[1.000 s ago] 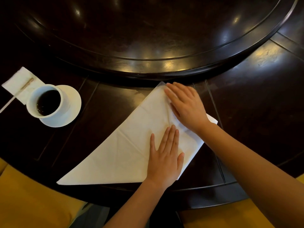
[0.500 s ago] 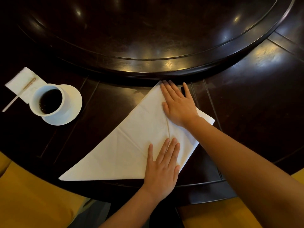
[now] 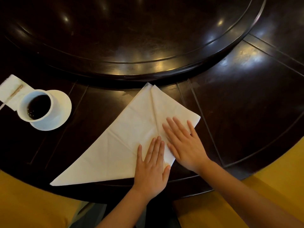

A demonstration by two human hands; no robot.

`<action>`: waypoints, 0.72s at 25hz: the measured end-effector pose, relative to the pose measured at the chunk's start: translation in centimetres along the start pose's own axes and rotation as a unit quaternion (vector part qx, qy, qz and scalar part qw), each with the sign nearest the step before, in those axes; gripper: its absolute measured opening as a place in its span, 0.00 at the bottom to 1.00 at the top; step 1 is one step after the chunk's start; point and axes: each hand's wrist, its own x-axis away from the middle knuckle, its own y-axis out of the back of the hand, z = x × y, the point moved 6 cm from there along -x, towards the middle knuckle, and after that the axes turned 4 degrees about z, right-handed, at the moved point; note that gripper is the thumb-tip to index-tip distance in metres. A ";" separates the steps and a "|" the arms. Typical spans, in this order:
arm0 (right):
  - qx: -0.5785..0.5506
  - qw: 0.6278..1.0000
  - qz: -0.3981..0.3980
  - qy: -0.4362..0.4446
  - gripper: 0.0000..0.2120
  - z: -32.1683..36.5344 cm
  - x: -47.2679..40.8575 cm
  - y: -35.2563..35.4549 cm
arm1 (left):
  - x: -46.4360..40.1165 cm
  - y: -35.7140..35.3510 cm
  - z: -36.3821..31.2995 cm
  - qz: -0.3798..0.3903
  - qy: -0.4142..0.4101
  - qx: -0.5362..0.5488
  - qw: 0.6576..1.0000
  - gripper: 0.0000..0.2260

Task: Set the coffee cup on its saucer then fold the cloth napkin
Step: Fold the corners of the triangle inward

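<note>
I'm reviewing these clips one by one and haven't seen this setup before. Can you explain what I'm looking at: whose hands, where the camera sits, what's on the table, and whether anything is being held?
There is no machine here. A person wears one wide-angle camera on the head, looking forward and down, so this single view shows their own arms. The left hand and right hand both lie flat, fingers straight, pressing on a white cloth napkin partly folded on the dark wooden table. Nothing is gripped. To the left, a white cup of dark coffee stands on its saucer. Behind it lies a small white paper napkin with a thin stick on it.
</note>
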 end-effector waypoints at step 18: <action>0.001 0.999 -0.022 -0.024 0.30 0.8 -4.4 1.3 | 3.4 1.7 5.1 -0.063 0.103 0.049 0.991 0.31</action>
